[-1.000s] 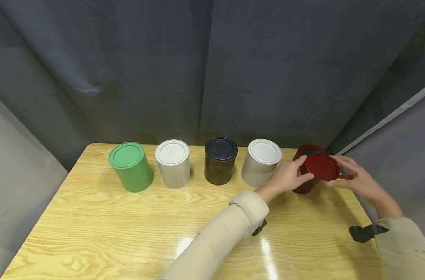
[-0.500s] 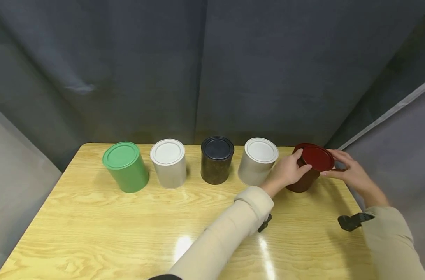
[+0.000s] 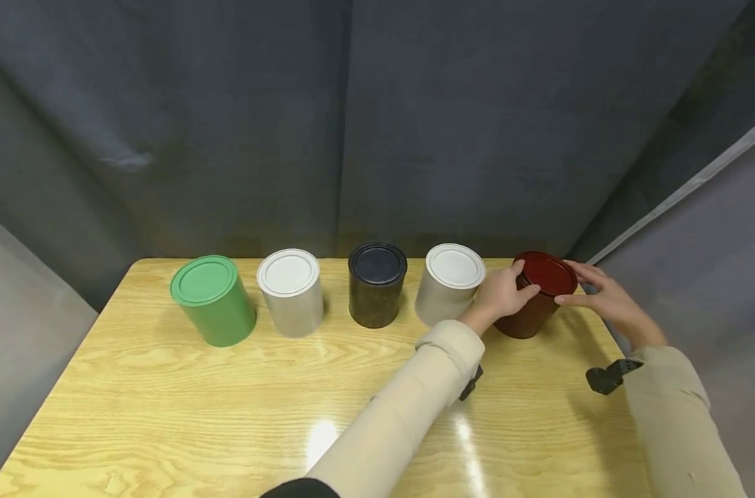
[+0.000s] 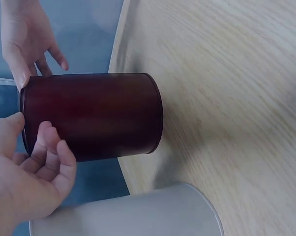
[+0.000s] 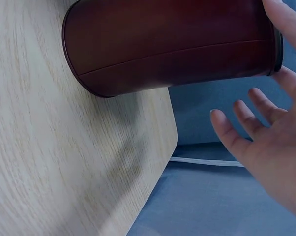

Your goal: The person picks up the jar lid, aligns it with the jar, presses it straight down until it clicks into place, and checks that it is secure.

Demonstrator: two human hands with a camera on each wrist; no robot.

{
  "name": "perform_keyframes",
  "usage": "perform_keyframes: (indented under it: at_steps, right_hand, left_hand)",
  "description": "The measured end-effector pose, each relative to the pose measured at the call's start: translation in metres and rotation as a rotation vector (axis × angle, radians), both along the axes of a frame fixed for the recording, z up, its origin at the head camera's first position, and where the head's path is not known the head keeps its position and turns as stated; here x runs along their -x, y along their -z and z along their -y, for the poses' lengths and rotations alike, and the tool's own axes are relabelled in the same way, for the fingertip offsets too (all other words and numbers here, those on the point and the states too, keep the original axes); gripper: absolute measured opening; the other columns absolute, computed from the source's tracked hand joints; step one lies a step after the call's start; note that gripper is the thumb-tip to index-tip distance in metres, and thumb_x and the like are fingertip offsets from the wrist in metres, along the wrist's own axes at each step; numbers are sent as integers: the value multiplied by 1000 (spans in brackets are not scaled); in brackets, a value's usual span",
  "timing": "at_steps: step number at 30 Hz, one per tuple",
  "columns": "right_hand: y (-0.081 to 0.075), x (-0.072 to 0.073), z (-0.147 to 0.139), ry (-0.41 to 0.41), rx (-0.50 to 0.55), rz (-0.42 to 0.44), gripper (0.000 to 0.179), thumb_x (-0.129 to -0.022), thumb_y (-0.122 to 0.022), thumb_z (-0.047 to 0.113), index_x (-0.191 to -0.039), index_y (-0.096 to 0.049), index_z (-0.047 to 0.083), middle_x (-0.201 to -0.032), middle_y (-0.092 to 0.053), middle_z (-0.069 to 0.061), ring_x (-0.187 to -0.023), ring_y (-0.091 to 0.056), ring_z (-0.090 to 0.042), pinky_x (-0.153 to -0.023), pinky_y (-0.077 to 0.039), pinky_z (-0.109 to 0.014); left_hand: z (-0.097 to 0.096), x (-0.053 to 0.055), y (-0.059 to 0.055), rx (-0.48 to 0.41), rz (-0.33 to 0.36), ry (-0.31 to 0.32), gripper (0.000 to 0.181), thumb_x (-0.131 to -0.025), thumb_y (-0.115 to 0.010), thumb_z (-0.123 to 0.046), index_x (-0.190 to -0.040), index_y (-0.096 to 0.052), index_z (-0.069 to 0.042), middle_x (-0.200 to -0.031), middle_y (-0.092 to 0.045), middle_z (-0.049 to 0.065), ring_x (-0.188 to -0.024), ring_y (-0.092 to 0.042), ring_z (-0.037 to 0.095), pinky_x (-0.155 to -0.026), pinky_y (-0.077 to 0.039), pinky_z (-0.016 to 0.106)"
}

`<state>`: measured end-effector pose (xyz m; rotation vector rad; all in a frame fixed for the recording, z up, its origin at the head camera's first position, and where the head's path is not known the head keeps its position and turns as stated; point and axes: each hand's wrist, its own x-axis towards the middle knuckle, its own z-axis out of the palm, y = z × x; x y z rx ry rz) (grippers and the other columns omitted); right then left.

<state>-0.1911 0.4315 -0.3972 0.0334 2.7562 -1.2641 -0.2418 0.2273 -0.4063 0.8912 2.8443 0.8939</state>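
A dark red can (image 3: 527, 317) stands upright at the right end of a row, its red lid (image 3: 548, 274) seated over the mouth. My left hand (image 3: 500, 293) holds the lid's left side, thumb at the rim and fingers curled beside the can wall (image 4: 99, 115). On the opposite side my right hand (image 3: 614, 308) grips the rim between thumb and index finger; its other fingers spread free beside the can in the right wrist view (image 5: 266, 132). Just left of the red can is a white-lidded can (image 3: 455, 273), partly behind my left hand.
A black can (image 3: 377, 294), another white-lidded can (image 3: 292, 297) and a green can (image 3: 216, 304) stand lidded along the back of the wooden table (image 3: 228, 415). Dark grey curtain (image 3: 228, 124) hangs behind. The table's right edge runs close beside the red can.
Both hands have brought the red lid back and down from in front of the can onto its mouth, which was open a second ago. The view has shifted slightly; the other cans stay put.
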Motion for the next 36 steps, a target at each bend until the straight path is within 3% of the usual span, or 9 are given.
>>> perform_keyframes:
  at_steps: [4, 11, 17, 26, 34, 36]
  right_hand:
    - [1, 1, -1, -23, -9, 26, 80, -87, -61, 31, -147, -10, 16, -142, -10, -27, -121, -17, -46, -85, -24, -65]
    - [5, -1, 0, -21, -20, -9, 78, -90, -56, 32, -148, -5, 18, -143, -8, -29, -121, -16, -49, -83, -21, -67]
    - [9, -9, 1, 42, -16, -93, 68, -92, -53, 31, -146, -17, 12, -143, -12, -29, -120, -20, -48, -83, -22, -69]
    - [10, -9, 6, 64, -59, -123, 68, -92, -53, 34, -145, -20, 8, -140, -17, -30, -118, -22, -49, -80, -26, -66]
    - [15, -7, 6, 86, -11, -131, 65, -92, -52, 34, -145, -23, 13, -138, -21, -29, -120, -21, -48, -83, -23, -67]
    - [16, -7, 7, 89, -3, -140, 63, -92, -52, 32, -145, -23, 14, -137, -22, -28, -119, -23, -45, -85, -32, -54]
  left_hand:
    - [0, 1, 1, 39, 35, 18, 60, -91, -48, -45, -140, -37, -14, -123, -56, -3, -105, -54, 4, -83, -41, 14]
    - [1, -4, 0, 52, 130, 45, 65, -92, -44, -47, -145, -24, -15, -125, -54, -2, -102, -56, 6, -80, -44, 17]
    - [-2, -11, -2, 76, 112, 69, 62, -93, -41, -47, -144, -26, -17, -126, -53, -5, -102, -56, 6, -79, -44, 18]
    - [-2, -12, 3, 95, 94, 47, 61, -93, -41, -47, -145, -26, -18, -124, -55, -5, -102, -56, 6, -80, -43, 19]
    - [-6, -9, 6, 47, 101, -58, 60, -94, -39, -47, -144, -27, -16, -119, -58, -5, -94, -60, 5, -72, -46, 19]
    - [-8, -9, 5, 36, 91, -101, 59, -93, -41, -46, -143, -30, -18, -114, -61, -6, -90, -61, 5, -68, -46, 19]
